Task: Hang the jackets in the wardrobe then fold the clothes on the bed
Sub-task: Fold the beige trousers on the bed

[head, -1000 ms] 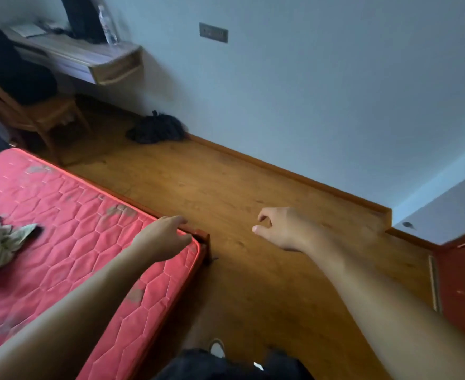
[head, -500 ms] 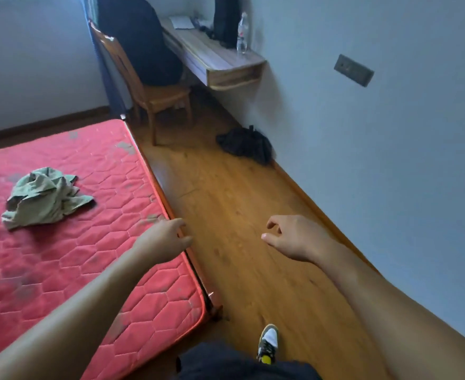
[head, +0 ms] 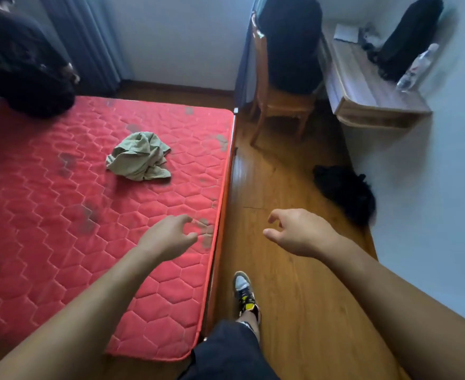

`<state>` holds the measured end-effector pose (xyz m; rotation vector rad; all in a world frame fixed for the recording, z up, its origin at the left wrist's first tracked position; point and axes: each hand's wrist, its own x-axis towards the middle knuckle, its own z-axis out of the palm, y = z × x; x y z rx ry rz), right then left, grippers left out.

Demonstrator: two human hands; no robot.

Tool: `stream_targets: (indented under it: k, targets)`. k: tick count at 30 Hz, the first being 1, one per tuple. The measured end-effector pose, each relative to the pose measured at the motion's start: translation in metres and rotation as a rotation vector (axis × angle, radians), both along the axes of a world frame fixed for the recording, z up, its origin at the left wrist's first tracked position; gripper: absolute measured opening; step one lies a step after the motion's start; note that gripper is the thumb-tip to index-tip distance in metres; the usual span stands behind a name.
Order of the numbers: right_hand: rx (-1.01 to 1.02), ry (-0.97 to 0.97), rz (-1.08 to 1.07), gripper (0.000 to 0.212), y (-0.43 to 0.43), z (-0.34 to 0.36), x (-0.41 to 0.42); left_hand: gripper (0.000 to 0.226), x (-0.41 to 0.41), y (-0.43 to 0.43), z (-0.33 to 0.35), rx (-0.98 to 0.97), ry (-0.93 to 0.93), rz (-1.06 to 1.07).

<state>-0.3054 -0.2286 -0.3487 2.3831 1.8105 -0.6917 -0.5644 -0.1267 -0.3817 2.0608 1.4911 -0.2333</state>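
Note:
A crumpled pale green garment [head: 139, 157] lies in the middle of the red quilted mattress [head: 47, 215]. A dark garment heap [head: 25, 69] sits at the mattress's far left corner. A dark jacket [head: 291, 42] hangs over the back of the wooden chair [head: 277, 105]. My left hand [head: 168, 237] hovers above the mattress near its right edge, fingers loosely curled, holding nothing. My right hand [head: 297, 233] hangs over the wooden floor, fingers loosely curled and empty. Both hands are well short of the green garment.
A wall-mounted wooden desk [head: 368, 86] at the right carries a black bag [head: 406, 37], a water bottle [head: 417, 68] and papers. A black bundle [head: 346, 193] lies on the floor by the wall. Curtains [head: 88, 42] hang behind the bed. My shoe [head: 245, 294] stands beside the bed.
The view has swung left and along the bed, bringing the green garment, the dark heap and the chair into sight. Both hands stay raised and empty, fingers opening slightly.

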Motion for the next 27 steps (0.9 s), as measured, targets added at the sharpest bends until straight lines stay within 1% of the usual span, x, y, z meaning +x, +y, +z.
stream_targets:
  k: [3, 8, 11, 14, 16, 21, 27]
  targets:
    - [0.029, -0.02, 0.082, 0.04, 0.079, -0.008, 0.02, 0.056, 0.008, 0.05, -0.011, -0.021, 0.006, 0.125]
    - [-0.029, -0.011, 0.208, 0.034, 0.204, -0.007, 0.046, 0.057, 0.017, 0.128, -0.015, -0.045, 0.018, 0.294]
    - [-0.048, -0.021, 0.308, 0.037, 0.274, -0.006, 0.052, 0.057, 0.02, 0.165, -0.015, -0.054, 0.039, 0.378]
    - [-0.079, -0.03, 0.435, 0.044, 0.338, -0.014, 0.048, 0.056, 0.022, 0.191, -0.019, -0.065, 0.056, 0.463]
    - [-0.108, -0.049, 0.538, 0.044, 0.379, -0.023, 0.04, 0.056, 0.022, 0.207, -0.025, -0.079, 0.066, 0.524]
    - [-0.127, -0.063, 0.744, 0.046, 0.483, -0.065, 0.027, 0.056, 0.029, 0.262, -0.057, -0.119, 0.102, 0.67]
    - [-0.124, -0.067, 0.963, 0.042, 0.641, -0.138, 0.011, 0.053, 0.056, 0.37, -0.11, -0.177, 0.145, 0.855]
